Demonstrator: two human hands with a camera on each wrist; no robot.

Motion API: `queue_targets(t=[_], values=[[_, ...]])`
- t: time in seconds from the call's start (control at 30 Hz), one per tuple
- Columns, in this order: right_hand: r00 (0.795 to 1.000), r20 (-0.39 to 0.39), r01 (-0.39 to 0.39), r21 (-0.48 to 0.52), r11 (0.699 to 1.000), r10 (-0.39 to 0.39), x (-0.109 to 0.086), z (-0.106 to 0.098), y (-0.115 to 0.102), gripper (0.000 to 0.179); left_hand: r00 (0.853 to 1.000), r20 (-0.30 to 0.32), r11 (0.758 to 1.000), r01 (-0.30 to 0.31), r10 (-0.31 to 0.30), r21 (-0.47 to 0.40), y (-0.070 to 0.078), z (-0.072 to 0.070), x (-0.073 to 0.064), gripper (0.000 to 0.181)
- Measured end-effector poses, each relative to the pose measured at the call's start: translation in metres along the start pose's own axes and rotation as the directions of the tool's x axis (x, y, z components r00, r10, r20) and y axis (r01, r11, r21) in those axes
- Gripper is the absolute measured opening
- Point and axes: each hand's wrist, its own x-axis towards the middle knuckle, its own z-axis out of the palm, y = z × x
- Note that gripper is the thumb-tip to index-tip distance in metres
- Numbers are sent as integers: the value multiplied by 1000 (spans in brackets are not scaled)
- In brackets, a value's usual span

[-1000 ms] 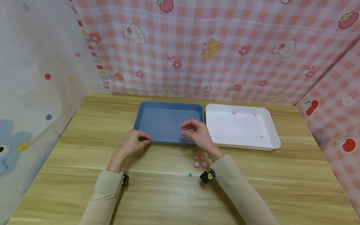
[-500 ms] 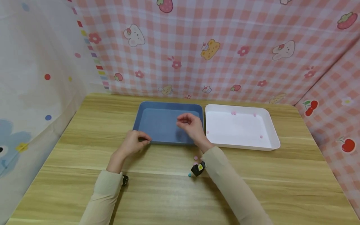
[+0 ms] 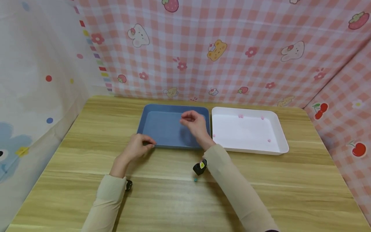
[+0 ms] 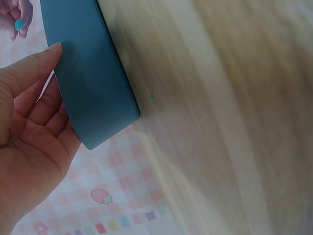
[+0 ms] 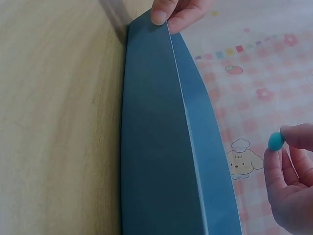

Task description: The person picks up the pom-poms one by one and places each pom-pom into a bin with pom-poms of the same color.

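My left hand (image 3: 137, 147) grips the front-left rim of the blue tray (image 3: 160, 127), thumb outside and fingers over the edge, as the left wrist view shows. Above the tray's right half hovers my right hand (image 3: 198, 126). Between its thumb and fingertips it pinches a small smooth teal ball (image 5: 276, 141), plain in the right wrist view but hidden in the head view. On the table below the right wrist lies another small teal ball (image 3: 195, 179). The right wrist and its camera cover the table area where the pink balls lay.
Right beside the blue tray stands a white tray (image 3: 244, 149) holding several small pink pieces (image 3: 241, 116). Both trays rest on the wooden table (image 3: 162, 203). A pink checked cloth (image 3: 191, 45) hangs behind the table's far edge.
My right hand has moved left and farther over the blue tray, its forearm now covering the pink balls on the table. My left hand has stayed at the tray rim.
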Motion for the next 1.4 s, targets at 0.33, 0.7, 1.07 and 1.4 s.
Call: queue_targets(t=[0.33, 0.7, 1.07, 1.4], values=[[999, -30, -15, 15, 1000, 15, 7, 4, -4, 14, 1000, 7, 1000, -3, 2, 9, 3, -1, 2, 8], [1000, -17, -23, 17, 1000, 23, 1, -8, -12, 15, 1000, 5, 1000, -14, 14, 3, 4, 0, 4, 7], [995, 102, -7, -32, 999, 10, -27, -24, -16, 17, 1000, 10, 1000, 6, -6, -5, 3, 0, 3, 8], [963, 265, 53, -56, 997, -37, -58, -32, -16, 19, 1000, 11, 1000, 4, -4, -13, 1, 0, 0, 8]])
